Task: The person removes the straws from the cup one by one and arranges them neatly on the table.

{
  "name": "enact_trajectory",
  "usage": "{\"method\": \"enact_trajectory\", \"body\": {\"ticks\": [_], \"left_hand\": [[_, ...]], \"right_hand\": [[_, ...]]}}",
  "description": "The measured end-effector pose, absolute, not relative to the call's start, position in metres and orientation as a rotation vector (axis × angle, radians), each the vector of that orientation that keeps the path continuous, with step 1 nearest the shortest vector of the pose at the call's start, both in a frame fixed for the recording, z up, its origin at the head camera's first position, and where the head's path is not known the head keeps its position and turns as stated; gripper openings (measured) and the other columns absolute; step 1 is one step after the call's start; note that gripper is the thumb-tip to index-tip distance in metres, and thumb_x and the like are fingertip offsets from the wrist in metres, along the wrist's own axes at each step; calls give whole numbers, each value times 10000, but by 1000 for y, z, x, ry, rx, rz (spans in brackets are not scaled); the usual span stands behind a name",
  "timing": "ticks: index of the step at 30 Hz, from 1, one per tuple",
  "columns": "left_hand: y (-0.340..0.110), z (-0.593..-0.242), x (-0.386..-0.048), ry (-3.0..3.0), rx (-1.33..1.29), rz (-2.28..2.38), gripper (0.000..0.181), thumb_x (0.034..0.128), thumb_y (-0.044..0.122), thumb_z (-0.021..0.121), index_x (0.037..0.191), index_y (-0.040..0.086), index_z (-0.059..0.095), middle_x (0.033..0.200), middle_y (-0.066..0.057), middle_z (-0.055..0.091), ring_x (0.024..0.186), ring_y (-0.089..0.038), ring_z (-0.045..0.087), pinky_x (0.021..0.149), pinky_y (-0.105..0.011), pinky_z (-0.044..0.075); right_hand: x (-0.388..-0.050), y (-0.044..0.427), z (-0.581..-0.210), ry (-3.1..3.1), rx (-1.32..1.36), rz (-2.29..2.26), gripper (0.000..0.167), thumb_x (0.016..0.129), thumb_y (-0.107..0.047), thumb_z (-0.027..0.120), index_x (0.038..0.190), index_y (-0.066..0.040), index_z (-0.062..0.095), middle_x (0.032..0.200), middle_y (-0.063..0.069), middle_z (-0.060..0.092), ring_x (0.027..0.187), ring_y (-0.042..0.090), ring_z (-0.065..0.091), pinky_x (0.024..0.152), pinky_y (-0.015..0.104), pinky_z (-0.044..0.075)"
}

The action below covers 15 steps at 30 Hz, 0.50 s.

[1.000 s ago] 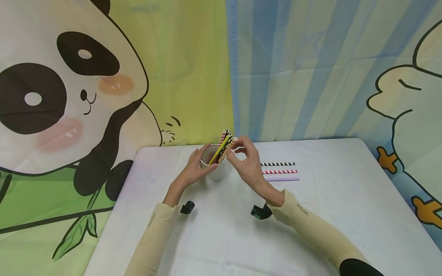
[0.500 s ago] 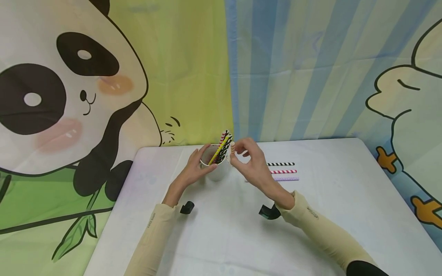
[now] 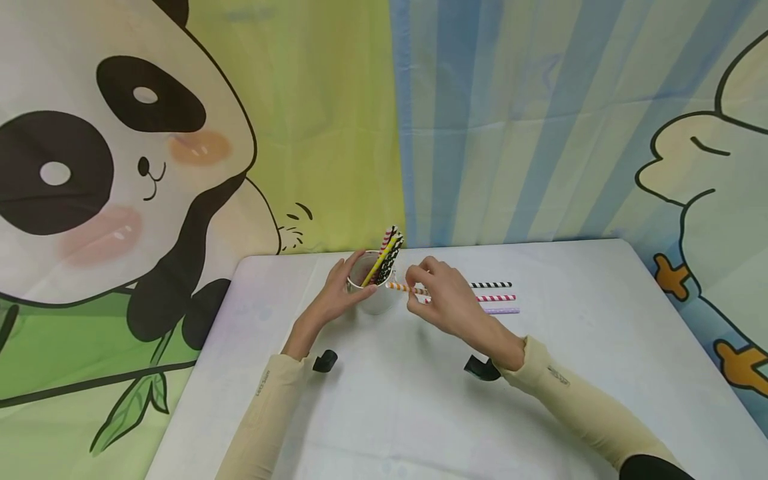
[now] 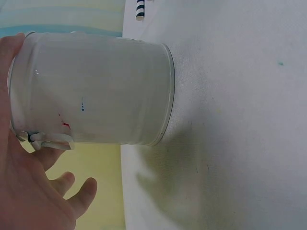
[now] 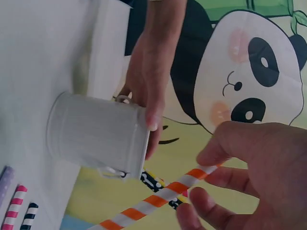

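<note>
My left hand (image 3: pixel 333 297) grips the rim of a small white metal bucket (image 3: pixel 378 307), thumb on the near side. The bucket stands upright on the table; a small handle loop (image 4: pixel 53 141) shows in the left wrist view. Several paper straws lean inside it, among them a yellow straw (image 3: pixel 378 263) and a black patterned straw (image 3: pixel 389 261). To the right of the bucket, my right hand (image 3: pixel 447 300) pinches an orange-and-white striped straw (image 5: pixel 158 197) between thumb and finger, above the table. In the head view this straw points left, its end close to the bucket.
Right of the bucket lie a black-striped straw (image 3: pixel 492 285), a red-striped straw (image 3: pixel 498 298) and a purple straw (image 3: pixel 503 311), side by side on the white table (image 3: pixel 384 413). A cartoon-printed curtain (image 3: pixel 336 133) hangs behind the table.
My right hand has drawn the orange-striped straw out of the bucket and moved right and down, tipping the straw from upright to nearly level. The left hand and bucket stay put.
</note>
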<state>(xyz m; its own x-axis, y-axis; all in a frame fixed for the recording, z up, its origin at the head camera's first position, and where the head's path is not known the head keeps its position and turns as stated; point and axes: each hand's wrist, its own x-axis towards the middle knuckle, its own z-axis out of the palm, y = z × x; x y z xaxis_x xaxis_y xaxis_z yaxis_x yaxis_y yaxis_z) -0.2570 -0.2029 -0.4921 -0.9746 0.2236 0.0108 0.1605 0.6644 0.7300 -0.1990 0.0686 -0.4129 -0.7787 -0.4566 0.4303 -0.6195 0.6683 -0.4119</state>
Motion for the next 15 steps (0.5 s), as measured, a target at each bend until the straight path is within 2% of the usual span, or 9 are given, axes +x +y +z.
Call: {"method": "enact_trajectory", "body": {"ticks": [15], "left_hand": [[-202,-493,-257,2788,303,1188,887,872,621,668,1591,406,196,1672,-52,216,1571,-332,36,1161,-712,185]], "right_hand": [[-181,82,-445,-2627,872,335,184,755,-94,672,866,-178,551,880,49,542,727,247,487,624,363,396]]}}
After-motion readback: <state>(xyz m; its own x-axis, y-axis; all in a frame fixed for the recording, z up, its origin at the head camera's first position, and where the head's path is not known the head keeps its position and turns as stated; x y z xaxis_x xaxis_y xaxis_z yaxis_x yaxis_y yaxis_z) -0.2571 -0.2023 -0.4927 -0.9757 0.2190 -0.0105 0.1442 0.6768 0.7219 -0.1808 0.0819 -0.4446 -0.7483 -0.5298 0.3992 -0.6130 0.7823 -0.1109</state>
